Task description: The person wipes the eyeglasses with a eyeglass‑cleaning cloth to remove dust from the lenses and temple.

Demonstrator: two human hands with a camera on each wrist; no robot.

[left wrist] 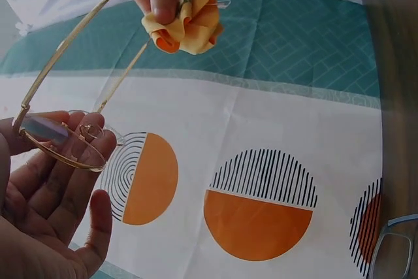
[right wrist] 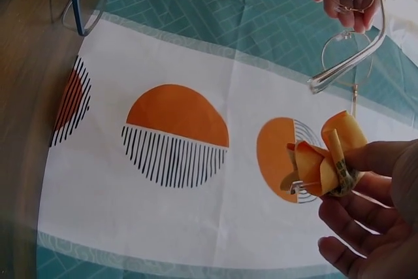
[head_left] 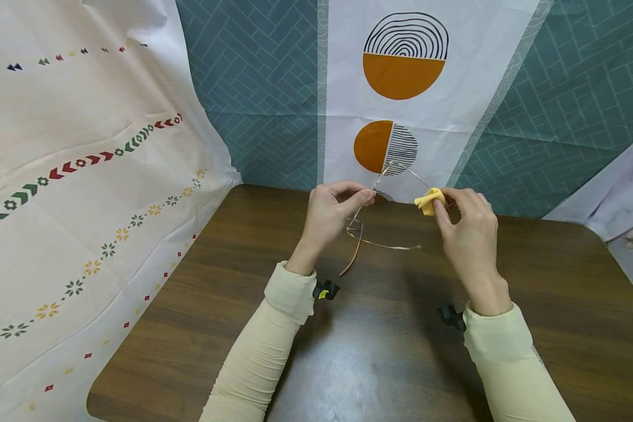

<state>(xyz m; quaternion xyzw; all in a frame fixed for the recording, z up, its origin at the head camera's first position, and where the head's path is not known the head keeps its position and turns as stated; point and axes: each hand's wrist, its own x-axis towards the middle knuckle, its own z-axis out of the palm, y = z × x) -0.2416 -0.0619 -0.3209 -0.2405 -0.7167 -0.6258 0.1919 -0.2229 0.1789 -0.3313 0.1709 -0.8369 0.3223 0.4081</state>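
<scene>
In the head view my left hand [head_left: 327, 214] pinches a pair of thin gold-framed eyeglasses [left wrist: 57, 53] by the front, near one lens. The glasses are raised above the table, and one temple arm with a clear tip sticks out toward the right. My right hand [head_left: 469, 234] pinches a folded yellow cloth [head_left: 428, 202] round the other temple arm, whose clear tip shows out of the cloth in the left wrist view. Bunched folds of this cloth [right wrist: 319, 164] fill the right fingertips. The lenses are clear.
A second pair of eyeglasses [right wrist: 79, 14], with a blue and orange temple arm, rests on the brown wooden table [head_left: 190, 328] beyond my left hand. A patterned cloth hanging [head_left: 274, 88] stands behind the table, and a white printed cloth [head_left: 84, 176] hangs at the left.
</scene>
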